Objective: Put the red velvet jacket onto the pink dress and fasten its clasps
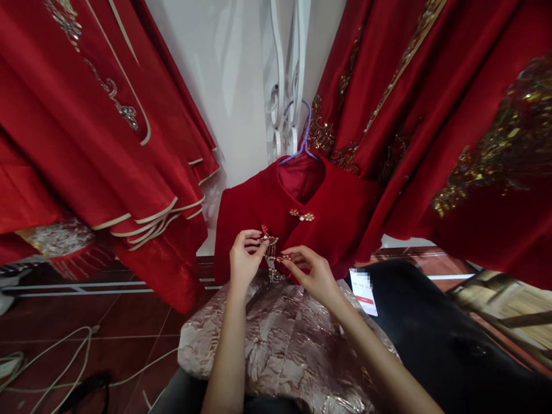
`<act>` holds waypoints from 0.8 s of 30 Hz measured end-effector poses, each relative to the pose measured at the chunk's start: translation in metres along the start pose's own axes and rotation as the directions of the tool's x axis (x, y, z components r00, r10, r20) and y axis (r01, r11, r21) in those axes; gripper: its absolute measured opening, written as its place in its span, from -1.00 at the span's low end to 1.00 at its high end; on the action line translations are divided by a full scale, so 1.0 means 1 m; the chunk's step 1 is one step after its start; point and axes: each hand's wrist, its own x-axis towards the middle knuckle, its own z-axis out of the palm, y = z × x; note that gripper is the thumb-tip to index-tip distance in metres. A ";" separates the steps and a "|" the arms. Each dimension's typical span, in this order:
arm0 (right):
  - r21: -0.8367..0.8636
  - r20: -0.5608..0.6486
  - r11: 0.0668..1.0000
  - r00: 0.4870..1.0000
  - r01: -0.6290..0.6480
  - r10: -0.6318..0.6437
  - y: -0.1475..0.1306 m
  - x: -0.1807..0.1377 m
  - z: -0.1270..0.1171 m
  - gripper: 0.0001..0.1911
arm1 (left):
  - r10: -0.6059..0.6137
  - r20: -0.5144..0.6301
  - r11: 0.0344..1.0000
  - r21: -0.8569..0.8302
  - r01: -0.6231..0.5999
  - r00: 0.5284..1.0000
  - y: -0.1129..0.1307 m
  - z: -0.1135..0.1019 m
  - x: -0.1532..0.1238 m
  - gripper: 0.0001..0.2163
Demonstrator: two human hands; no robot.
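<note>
A red velvet garment hangs by its collar from a purple hanger, with a beaded clasp below its neckline. In front of it, my left hand pinches the upper part of a beaded ornament with red and pale beads and dangling strands. My right hand is closed, thumb against index finger, on a small red-and-gold beaded piece beside those strands. I cannot tell whether the two pieces are joined. The ornament's lower end meets the pinkish crinkled fabric over my lap.
Red garments with pale trim hang at the left; red ones with gold sequins hang at the right. A white rack stands behind. A lit phone screen lies on a black surface. White cables cross the tiled floor.
</note>
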 end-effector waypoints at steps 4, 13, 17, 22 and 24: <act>0.005 0.003 1.000 1.000 0.003 -0.003 0.000 -0.001 0.000 -0.81 | 0.053 -0.046 0.998 -0.035 -0.054 0.998 0.003 0.012 -0.004 -0.68; 0.054 -0.069 0.999 0.998 -0.005 0.009 0.003 0.011 0.004 -0.79 | -0.095 0.016 0.947 -0.307 0.095 0.995 0.010 0.017 -0.006 -0.81; 0.057 -0.145 0.998 0.989 0.034 -0.026 0.003 0.028 0.010 -0.79 | -0.158 0.028 0.896 -0.416 0.155 0.987 0.008 0.018 -0.004 -0.73; 0.058 -0.160 0.994 0.984 0.088 -0.078 0.000 0.039 0.020 -0.81 | -0.163 0.050 0.884 -0.436 0.168 0.985 0.010 0.018 -0.004 -0.70; 0.063 -0.183 0.994 0.980 0.091 -0.078 0.000 0.039 0.023 -0.82 | -0.149 0.060 0.893 -0.419 0.161 0.987 0.012 0.016 -0.005 -0.71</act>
